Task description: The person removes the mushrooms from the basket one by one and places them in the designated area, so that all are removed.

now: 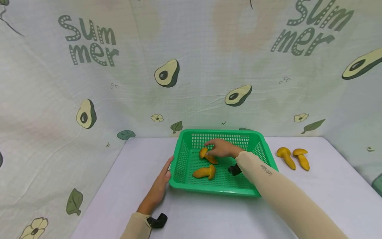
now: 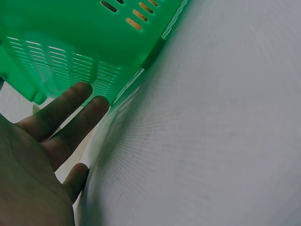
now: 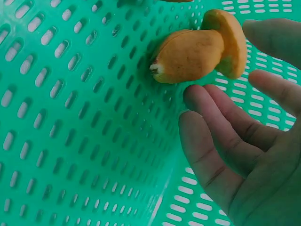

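Closest to the lens, the right hand [image 3: 244, 141] hangs inside the green perforated plastic basket [image 1: 191, 135] with its fingers loosely spread and nothing gripped; the wrist view shows a clear gap between the fingertips and the orange-yellow toy mushroom [image 3: 200, 52] lying on its side on the basket floor. From the head view that same mushroom [image 1: 207, 155] sits toward the back of the basket under the hand [image 1: 222, 148], while a second orange-yellow toy mushroom [image 1: 204, 172] lies nearer the front, apart from it. The left hand [image 1: 159, 186] rests flat on the white table [image 1: 328, 199], straight fingers [image 2: 70, 106] touching the basket's left wall and holding nothing. Two more yellow toy mushrooms [image 1: 293, 157] lie side by side on the table to the right of the basket, well apart from both hands. To handle this well, I would judge that the left hand should keep bracing the light basket so it does not slide, and the right should lift straight up, clear of the rim. Readable writing: "Summer" printed twice on the avocado-patterned backdrop cloth [image 1: 89, 39]; small lettering on the beige right sleeve [image 1: 266, 170] is too fine to read.
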A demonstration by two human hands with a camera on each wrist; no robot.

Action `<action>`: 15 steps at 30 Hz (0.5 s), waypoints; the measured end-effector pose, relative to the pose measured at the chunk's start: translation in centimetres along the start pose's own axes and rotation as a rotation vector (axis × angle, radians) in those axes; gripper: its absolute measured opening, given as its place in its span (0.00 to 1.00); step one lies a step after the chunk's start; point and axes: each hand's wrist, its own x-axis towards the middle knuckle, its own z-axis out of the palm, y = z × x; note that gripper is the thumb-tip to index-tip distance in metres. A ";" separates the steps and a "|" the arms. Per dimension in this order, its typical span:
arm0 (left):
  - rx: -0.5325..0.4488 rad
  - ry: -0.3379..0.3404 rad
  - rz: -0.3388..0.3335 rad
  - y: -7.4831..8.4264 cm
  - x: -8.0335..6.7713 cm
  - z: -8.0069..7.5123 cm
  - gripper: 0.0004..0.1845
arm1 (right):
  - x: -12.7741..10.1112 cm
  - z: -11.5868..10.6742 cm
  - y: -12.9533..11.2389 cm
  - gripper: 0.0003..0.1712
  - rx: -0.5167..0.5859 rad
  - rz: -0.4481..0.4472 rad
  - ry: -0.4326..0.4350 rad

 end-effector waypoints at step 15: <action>0.013 0.002 0.004 -0.3 0.0 0.0 0.28 | 0.9 0.7 0.3 0.33 -0.079 0.007 -0.031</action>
